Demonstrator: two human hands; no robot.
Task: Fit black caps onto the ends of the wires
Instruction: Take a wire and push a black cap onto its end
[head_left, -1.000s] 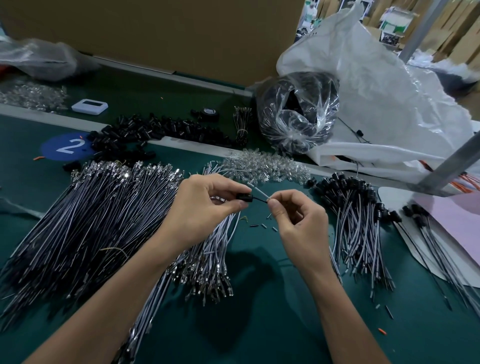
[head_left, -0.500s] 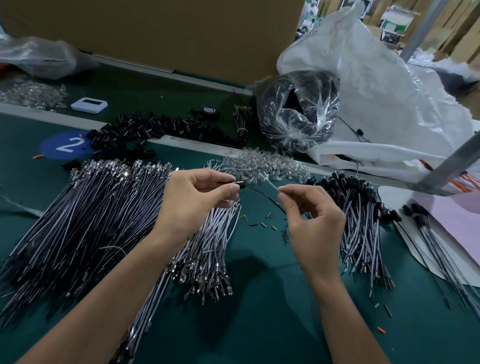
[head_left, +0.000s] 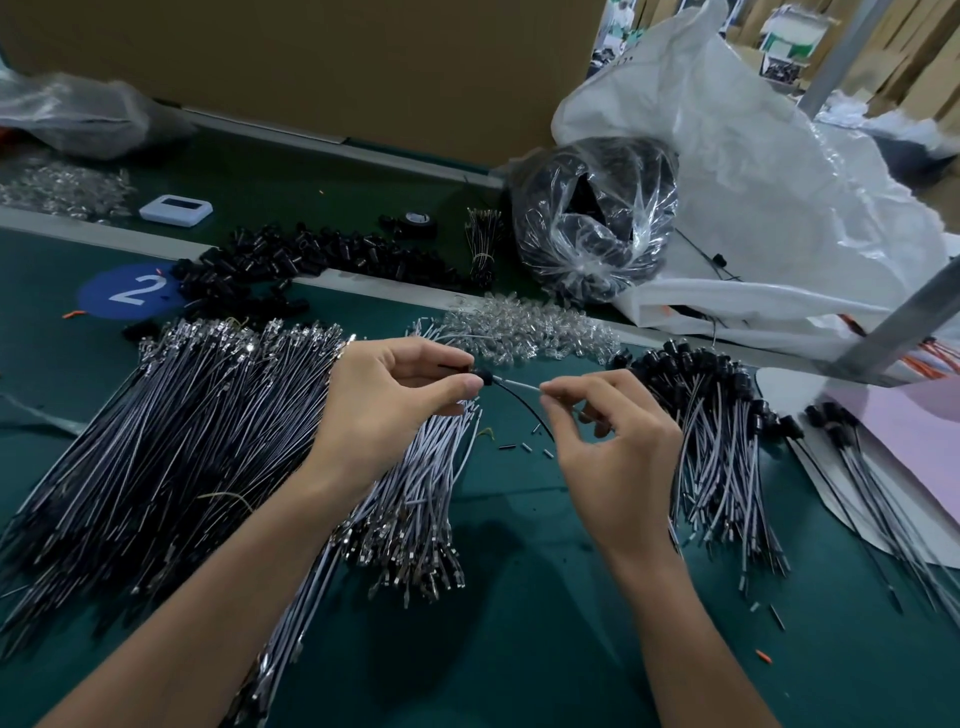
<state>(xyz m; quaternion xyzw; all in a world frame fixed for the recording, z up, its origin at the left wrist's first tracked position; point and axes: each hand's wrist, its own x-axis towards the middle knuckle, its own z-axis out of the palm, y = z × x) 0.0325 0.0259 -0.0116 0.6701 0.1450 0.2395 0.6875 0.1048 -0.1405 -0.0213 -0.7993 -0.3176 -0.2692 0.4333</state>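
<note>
Plainly legible, just one mark: a white "2" on a round blue sticker (head_left: 134, 289) toward the left edge of the table (head_left: 519, 654). Beyond it, nearer the far edge, a small white device (head_left: 175, 209), screen too small to read.

Over the middle of the table and held clear of it: a cap (head_left: 484, 376), small, black, stubby and rounded, pinched between thumb and forefinger of the left hand (head_left: 395, 410), other fingers curled in behind. Running out of the cap's right side, a thin grey-white wire (head_left: 519, 387), long axis roughly left to right, dipping slightly toward the right. Far end of it pinched between thumb and forefinger of the right hand (head_left: 613, 452), remaining fingers loosely bent. Just below, a black strand (head_left: 525, 413) curving down from the cap toward the right hand.

Spread toward the left edge, a wide pile (head_left: 171, 441) of uncapped grey and black wires, metal terminals at their far ends. Beneath the left hand, a second bunch (head_left: 415, 499), terminals pointing at the near edge. Toward the right edge, a capped bundle (head_left: 711, 441), black caps at the far end, tails fanning nearward. Beyond the hands, a heap of clear parts (head_left: 530, 327); farther left, loose caps (head_left: 291, 260) in a long heap. Near the far right corner, a clear bag (head_left: 592, 218) of black parts against a white sack (head_left: 779, 182).
</note>
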